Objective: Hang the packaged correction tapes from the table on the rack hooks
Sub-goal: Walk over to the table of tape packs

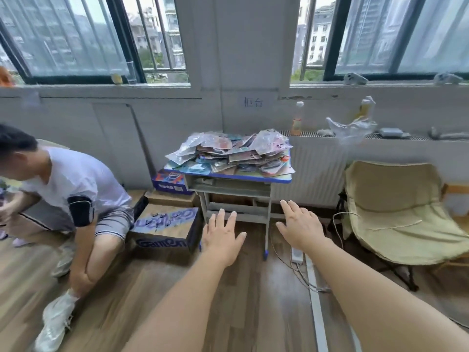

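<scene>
Packaged correction tapes [229, 151] heaped loose on table [279, 178], by wall. Our left hand [221, 236] and right hand [299, 224] outstretched, fingers straight, holding nothing. We judge packs light, slippery; pinch at card top. Rack hooks unseen.

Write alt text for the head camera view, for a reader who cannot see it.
Two bare hands, left hand and right hand, reach open and empty toward a small blue-topped table heaped with packaged correction tapes beneath windows. A seated person is at left, a cream folding chair at right.
</scene>
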Demonstrator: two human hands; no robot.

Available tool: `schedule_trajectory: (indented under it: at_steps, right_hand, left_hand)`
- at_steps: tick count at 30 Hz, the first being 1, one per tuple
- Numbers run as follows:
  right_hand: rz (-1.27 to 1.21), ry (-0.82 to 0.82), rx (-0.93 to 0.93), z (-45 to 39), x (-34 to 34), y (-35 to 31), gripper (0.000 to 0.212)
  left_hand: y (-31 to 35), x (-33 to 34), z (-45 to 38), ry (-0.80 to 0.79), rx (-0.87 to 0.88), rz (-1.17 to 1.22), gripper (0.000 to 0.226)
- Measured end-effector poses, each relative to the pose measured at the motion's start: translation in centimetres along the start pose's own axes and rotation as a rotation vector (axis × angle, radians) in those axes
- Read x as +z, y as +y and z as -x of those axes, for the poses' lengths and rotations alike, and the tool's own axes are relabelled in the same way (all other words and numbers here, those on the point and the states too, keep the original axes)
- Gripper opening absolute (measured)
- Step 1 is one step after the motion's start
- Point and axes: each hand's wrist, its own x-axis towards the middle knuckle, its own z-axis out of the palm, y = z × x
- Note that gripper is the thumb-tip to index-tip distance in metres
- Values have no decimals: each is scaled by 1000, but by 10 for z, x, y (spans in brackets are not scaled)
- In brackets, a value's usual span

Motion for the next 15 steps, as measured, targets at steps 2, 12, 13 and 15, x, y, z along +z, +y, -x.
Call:
schedule_trajectory:
  at_steps: [2,12,13,15]
  right_hand:
    - [4,-14,-23,-34,1,-7,63]
    - [14,-2,31,-211,-11,-54,62]
    - [20,-1,35,-228,-11,-59,62]
    - [22,-7,49,-255,-12,-66,63]
  left_hand:
    - [-11,-2,-30,-12,-21,8,61]
    - [-73,-46,-208,14,5,18,63]
    - [-80,-52,-225,13,12,10,63]
    - [-90,-62,-253,9,18,-2,63]
